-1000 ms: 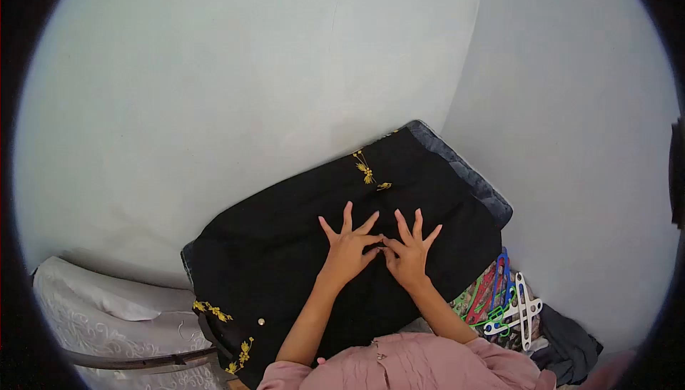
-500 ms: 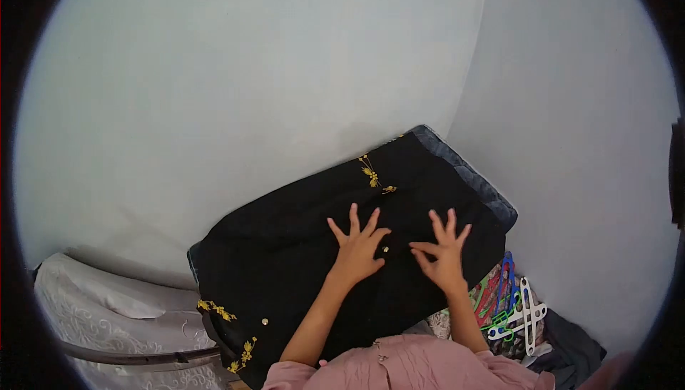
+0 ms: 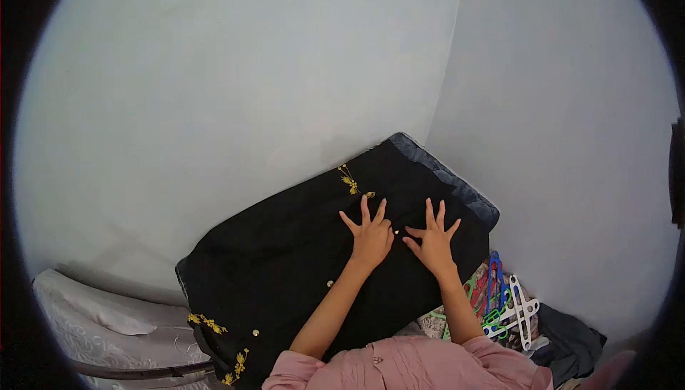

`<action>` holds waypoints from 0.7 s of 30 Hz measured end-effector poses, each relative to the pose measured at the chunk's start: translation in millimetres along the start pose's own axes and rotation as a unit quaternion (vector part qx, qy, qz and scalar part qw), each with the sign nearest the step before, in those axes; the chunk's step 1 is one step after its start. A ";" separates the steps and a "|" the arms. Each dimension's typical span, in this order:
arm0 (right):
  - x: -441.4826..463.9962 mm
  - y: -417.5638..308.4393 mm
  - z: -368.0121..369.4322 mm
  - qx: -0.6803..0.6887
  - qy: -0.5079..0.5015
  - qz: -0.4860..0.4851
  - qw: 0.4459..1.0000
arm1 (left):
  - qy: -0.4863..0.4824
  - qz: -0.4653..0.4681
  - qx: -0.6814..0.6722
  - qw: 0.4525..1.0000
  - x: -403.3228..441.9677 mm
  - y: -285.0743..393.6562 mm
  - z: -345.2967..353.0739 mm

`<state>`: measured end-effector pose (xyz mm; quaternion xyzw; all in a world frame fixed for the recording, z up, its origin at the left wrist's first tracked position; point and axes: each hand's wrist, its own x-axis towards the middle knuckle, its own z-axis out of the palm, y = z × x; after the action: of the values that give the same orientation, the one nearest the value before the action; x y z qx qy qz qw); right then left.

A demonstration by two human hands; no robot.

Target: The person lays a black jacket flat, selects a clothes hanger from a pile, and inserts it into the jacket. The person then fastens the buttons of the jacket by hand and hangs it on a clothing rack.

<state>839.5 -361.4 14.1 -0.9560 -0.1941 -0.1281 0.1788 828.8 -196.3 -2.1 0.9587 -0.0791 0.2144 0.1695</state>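
A black garment [image 3: 278, 247] with gold floral embroidery and small shiny buttons lies spread over a padded board. My left hand [image 3: 372, 241] is on the cloth, its thumb and forefinger drawn together in a pinch beside a small button [image 3: 397, 232], the other fingers spread. Just right of that button is my right hand [image 3: 434, 246], with thumb and forefinger a little apart at the fabric and the remaining fingers stretched out. Further down the front, more buttons [image 3: 255, 332] show, one beside my left forearm. Any cloth between the fingertips is too small to make out clearly.
A blue-grey board cover [image 3: 464, 189] shows along the right end. Blue, green and white plastic hangers [image 3: 524, 311] lie at lower right, near dark cloth [image 3: 571, 340]. White patterned fabric [image 3: 107, 318] and a dark curved bar [image 3: 135, 373] are at lower left. Walls stand behind.
My left thumb has closed toward the forefinger near the button, and the hands are nearer each other. The right thumb and forefinger have parted slightly. The view has shifted a little.
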 end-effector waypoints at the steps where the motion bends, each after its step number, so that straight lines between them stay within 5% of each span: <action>1: 2.0 -1.5 1.3 0.000 -0.001 -0.002 1.000 | 0.001 -0.002 0.000 1.000 -0.6 -3.0 4.3; 13: 8.1 -15.8 10.7 0.016 0.063 -0.039 0.997 | -0.106 -0.110 -0.168 0.974 3.5 -8.7 -2.6; 21: 3.7 -8.8 13.4 0.106 0.096 -0.031 0.989 | -0.051 -0.098 -0.155 0.982 -1.8 -10.9 11.2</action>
<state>841.4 -347.4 5.7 -0.9083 -0.2180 -0.2038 0.2932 833.9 -190.0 -15.6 0.9336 -0.0251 0.1329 0.3319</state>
